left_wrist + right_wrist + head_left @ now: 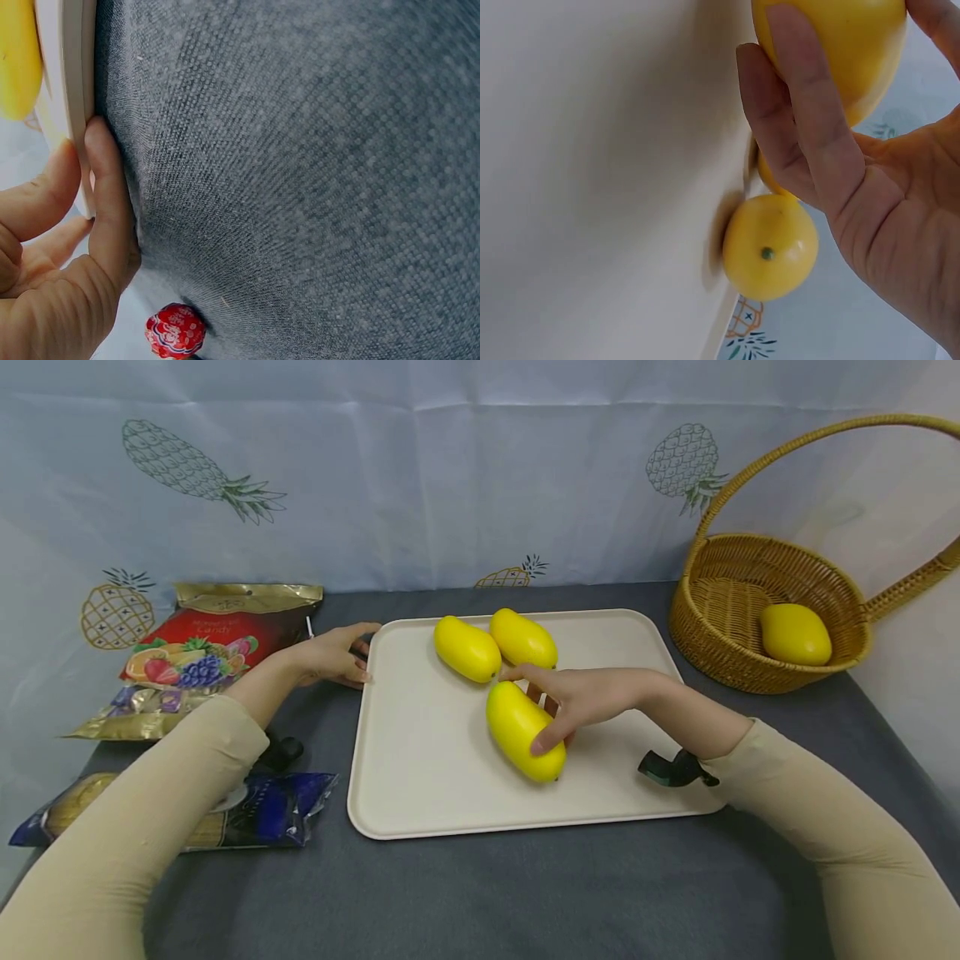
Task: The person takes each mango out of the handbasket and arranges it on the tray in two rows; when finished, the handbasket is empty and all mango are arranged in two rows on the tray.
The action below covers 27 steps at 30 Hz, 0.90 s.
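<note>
A pale tray (420,760) lies on the dark cloth. My left hand (333,656) is at its left edge; in the left wrist view the thumb and fingers of my left hand (71,232) pinch the rim (75,97). My right hand (581,697) grips a yellow mango-shaped fruit (521,731) over the tray's middle, thumb on the near side. In the right wrist view the fingers of my right hand (885,195) curl round that fruit (847,52). Two similar yellow fruits, one on the left (467,649) and one on the right (523,638), lie at the tray's back.
A wicker basket (727,652) with a tall handle stands at the back right, one yellow fruit (795,635) inside. On the left lie a red candy bag (202,647) and a blue packet (277,810). A small red wrapped item (175,331) shows near my left hand.
</note>
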Available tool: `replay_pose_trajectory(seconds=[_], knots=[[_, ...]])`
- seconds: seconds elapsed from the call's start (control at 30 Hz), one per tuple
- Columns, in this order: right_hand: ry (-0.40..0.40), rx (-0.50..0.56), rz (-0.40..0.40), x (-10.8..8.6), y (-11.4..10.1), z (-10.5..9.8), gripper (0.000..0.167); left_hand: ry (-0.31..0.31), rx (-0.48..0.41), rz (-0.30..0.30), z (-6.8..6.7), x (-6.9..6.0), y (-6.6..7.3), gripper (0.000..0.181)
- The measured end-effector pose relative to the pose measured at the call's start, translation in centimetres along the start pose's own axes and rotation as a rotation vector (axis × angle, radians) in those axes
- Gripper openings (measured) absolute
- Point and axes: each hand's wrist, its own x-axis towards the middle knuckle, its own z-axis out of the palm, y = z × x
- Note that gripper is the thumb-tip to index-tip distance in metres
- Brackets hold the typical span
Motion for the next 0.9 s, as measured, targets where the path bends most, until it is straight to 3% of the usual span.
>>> replay_pose_trajectory(seconds=[0.27,0.57,0.9], knots=[[-0.015,-0.023,0.038,0.5,0.0,0.7,0.097,0.0,0.003,0.005,0.0,-0.1,0.1,0.091],[-0.011,0.065,0.102,0.7,-0.1,1.1,0.097,0.001,0.013,0.005,0.0,0.0,0.1,0.092],[0.001,0.072,0.128,0.8,0.1,1.0,0.098,0.002,0.017,0.006,-0.1,0.1,-0.1,0.093]])
